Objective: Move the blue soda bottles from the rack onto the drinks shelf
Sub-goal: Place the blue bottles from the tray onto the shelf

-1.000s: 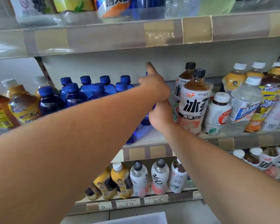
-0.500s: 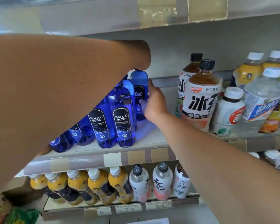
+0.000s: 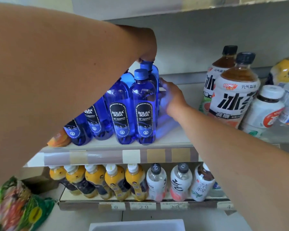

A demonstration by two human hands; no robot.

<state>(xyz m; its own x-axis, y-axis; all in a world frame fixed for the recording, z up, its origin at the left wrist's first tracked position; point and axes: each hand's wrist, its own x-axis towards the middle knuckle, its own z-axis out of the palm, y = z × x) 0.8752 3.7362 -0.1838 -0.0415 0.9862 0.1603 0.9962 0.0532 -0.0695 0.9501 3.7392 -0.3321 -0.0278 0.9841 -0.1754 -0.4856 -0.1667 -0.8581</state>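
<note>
Several blue soda bottles (image 3: 144,110) with black labels stand packed together on the middle drinks shelf (image 3: 157,155). My left hand (image 3: 146,50) reaches over them from the left, and its fingertips pinch the blue cap of the rear right bottle (image 3: 153,72). My right hand (image 3: 171,95) comes in from the lower right. Its fingers lie straight against the right side of that same rear bottle, tinted blue by it. My left forearm hides the bottles further left.
Large iced tea bottles (image 3: 233,97) and a white bottle (image 3: 264,110) stand to the right, a bare gap between them and the blue group. Yellow juice bottles (image 3: 115,180) and white bottles (image 3: 180,182) line the lower shelf. Green snack bag (image 3: 15,205) lower left; white bin (image 3: 137,225) below.
My left hand has come down from pointing above the shelf onto the rear bottle's cap. My right hand has slid along that bottle's side. The view has dropped lower.
</note>
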